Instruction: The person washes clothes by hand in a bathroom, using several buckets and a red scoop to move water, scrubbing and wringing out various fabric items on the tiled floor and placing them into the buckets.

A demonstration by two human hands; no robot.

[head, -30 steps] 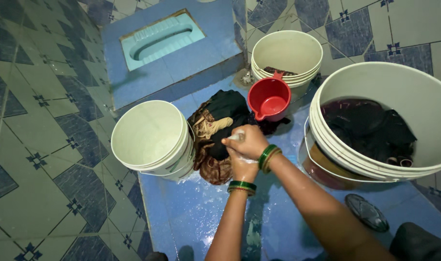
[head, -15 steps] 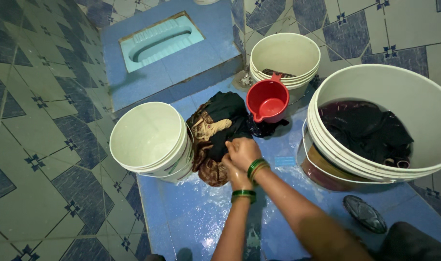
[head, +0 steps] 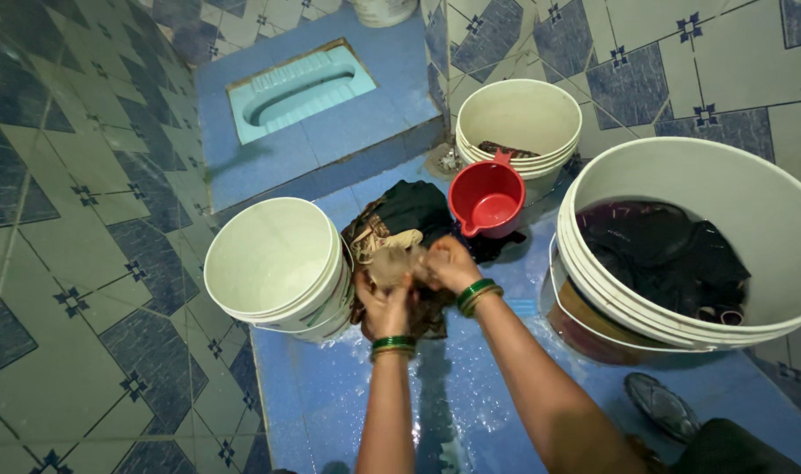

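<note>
Seen from above: left hand [head: 385,300] and right hand [head: 449,262] side by side, both closed around a bunched brown cloth [head: 393,263], lifted slightly off a wet blue floor [head: 348,395]. Green bangles [head: 472,293] on both wrists. Just beyond the hands, a heap of dark and brown clothes [head: 409,211]. Left of the left hand, a white bucket [head: 273,259]. Beyond the right hand, a red mug [head: 488,200]; right of it, a large white tub [head: 681,237] holding dark laundry.

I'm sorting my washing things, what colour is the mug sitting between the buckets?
The mug is red, inside and out, clearest in the head view.
</note>
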